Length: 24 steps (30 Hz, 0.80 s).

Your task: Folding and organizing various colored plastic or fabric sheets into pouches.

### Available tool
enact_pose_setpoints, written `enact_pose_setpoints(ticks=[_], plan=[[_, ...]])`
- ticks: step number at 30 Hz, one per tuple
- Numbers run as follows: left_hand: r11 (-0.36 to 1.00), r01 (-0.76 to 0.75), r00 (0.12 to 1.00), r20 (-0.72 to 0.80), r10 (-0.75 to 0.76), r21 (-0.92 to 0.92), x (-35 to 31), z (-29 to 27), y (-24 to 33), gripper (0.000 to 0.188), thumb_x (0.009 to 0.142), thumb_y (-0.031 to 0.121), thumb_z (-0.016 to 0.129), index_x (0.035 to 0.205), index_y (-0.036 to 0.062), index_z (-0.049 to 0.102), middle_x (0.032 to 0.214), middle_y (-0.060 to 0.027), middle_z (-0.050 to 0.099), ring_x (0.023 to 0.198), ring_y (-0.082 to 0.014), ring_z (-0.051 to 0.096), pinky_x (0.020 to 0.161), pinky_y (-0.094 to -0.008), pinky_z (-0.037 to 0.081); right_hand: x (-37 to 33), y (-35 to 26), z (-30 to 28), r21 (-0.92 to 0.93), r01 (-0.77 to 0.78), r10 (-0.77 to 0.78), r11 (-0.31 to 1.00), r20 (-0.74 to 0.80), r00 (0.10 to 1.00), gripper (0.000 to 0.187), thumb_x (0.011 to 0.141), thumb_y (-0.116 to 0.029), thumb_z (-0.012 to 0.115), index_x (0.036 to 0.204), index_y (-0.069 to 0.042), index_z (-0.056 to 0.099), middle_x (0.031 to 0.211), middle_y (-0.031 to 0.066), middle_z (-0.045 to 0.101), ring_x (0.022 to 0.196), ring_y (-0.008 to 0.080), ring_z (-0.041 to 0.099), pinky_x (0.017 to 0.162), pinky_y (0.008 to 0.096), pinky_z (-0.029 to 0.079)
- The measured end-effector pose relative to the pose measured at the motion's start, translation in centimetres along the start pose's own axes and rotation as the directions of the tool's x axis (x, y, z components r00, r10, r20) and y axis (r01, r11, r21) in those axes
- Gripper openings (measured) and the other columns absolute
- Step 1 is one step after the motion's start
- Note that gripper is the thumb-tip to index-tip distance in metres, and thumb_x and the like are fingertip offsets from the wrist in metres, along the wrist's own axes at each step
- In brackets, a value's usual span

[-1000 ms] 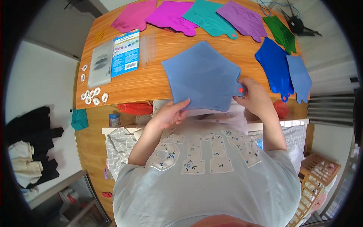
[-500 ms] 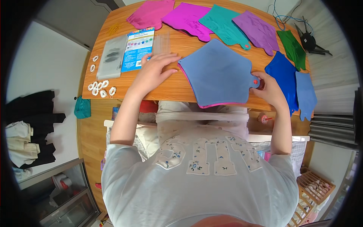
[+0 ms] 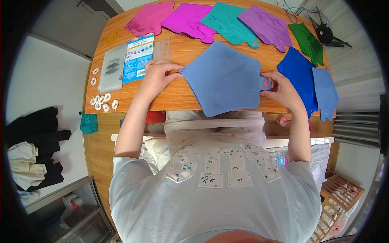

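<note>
A flat grey-blue pentagon-shaped piece (image 3: pixel 223 81) lies in front of me at the table's near edge, its lower corner reaching past the edge. From its right side sticks out a small rounded tab with a red spot (image 3: pixel 266 84). My left hand (image 3: pixel 159 79) is closed, thumb and fingers pinching the piece's left corner. At the tab, my right hand (image 3: pixel 281 90) is closed too, with thumb and index finger on either side of it. The other fingers of that hand curl behind and are partly hidden.
Similar flat pieces in pink (image 3: pixel 150 18), magenta (image 3: pixel 188 20), teal (image 3: pixel 229 24), purple (image 3: pixel 267 26), green (image 3: pixel 306 43) and blue (image 3: pixel 298 77) ring the table's far and right sides. At left lie clear plastic sleeves (image 3: pixel 110 71), a blue printed card (image 3: pixel 137 58) and several white string coils (image 3: pixel 101 99).
My left hand has closed on the piece's left corner. The pink edge that showed beneath the grey-blue piece is out of sight. My right hand stays at the tab.
</note>
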<state>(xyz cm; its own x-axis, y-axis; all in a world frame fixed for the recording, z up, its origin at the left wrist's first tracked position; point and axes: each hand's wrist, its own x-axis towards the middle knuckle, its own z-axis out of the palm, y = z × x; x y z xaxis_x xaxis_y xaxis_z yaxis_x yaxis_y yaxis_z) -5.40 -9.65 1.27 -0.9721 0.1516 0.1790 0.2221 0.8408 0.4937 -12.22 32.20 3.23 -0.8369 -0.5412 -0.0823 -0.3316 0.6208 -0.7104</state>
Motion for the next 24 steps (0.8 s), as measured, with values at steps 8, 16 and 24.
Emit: enact_pose_setpoints(ticks=[8,16,24], plan=[[1.000,-0.015,1.000,-0.001,0.015,0.025,0.29,-0.05,-0.04,0.016,0.082,0.022,0.078,0.098,0.0196,0.078,0.089,0.0033,0.070,0.085,-0.0133,0.061,0.101,-0.0385,0.028,-0.17,-0.36,-0.12,0.033,0.031,-0.030,0.999,-0.036,0.999,0.055,0.072,-0.010,0.085,0.123,-0.003,0.065,0.085,0.0052,0.054,0.074,0.0148,0.050,0.067,0.0281,0.045],[0.998,-0.031,0.999,-0.008,0.031,0.048,0.53,-0.33,0.25,0.014,0.083,0.022,0.077,0.097,0.0181,0.079,0.086,0.0008,0.071,0.092,-0.0150,0.062,0.102,-0.0397,0.027,0.01,-0.17,-0.41,0.003,0.075,-0.075,0.997,-0.018,0.997,0.056,0.073,-0.012,0.084,0.124,-0.003,0.065,0.087,0.0059,0.057,0.076,0.0153,0.050,0.067,0.0278,0.046],[0.999,-0.029,0.999,-0.012,0.029,0.046,0.49,-0.03,0.23,0.015,0.083,0.023,0.077,0.097,0.0179,0.079,0.081,-0.0002,0.070,0.092,-0.0160,0.062,0.102,-0.0401,0.027,-0.08,-0.80,-0.23,0.079,-0.005,0.006,0.997,-0.020,1.000,0.053,0.073,-0.013,0.084,0.122,-0.003,0.065,0.088,0.0064,0.058,0.076,0.0161,0.050,0.068,0.0283,0.046]])
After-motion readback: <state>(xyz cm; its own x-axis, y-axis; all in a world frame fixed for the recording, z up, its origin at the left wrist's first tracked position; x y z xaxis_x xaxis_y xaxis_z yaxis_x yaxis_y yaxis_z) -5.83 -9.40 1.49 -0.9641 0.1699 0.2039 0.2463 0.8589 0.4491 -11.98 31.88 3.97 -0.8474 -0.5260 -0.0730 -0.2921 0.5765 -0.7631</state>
